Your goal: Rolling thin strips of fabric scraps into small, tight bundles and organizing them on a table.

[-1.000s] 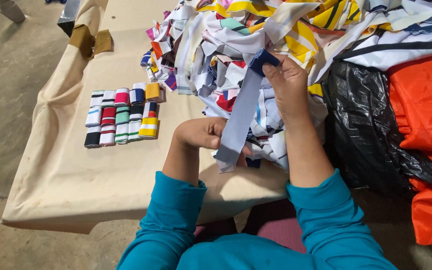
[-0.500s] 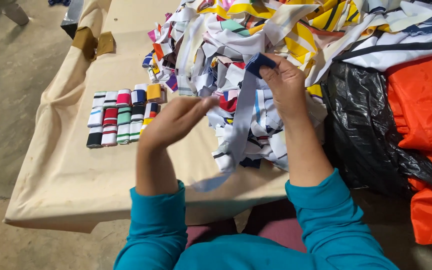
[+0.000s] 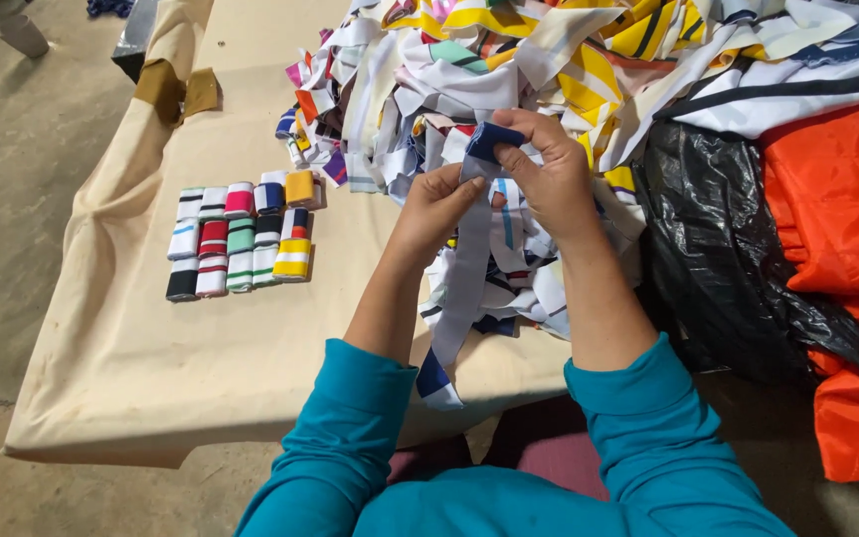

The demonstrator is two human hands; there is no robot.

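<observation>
Fabric strip (image 3: pixel 464 288) pinched by both hands' fingers (image 3: pixel 469 189) above table (image 3: pixel 151 368).

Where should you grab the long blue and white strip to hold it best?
Probably the folded navy top end of the strip, pinched from both sides as the left hand and right hand do; the rest hangs limp off the table.

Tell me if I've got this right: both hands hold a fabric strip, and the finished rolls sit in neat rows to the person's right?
Not quite. The head view shows the rolls on the person's left. Both the left hand and right hand do hold the strip.
</observation>
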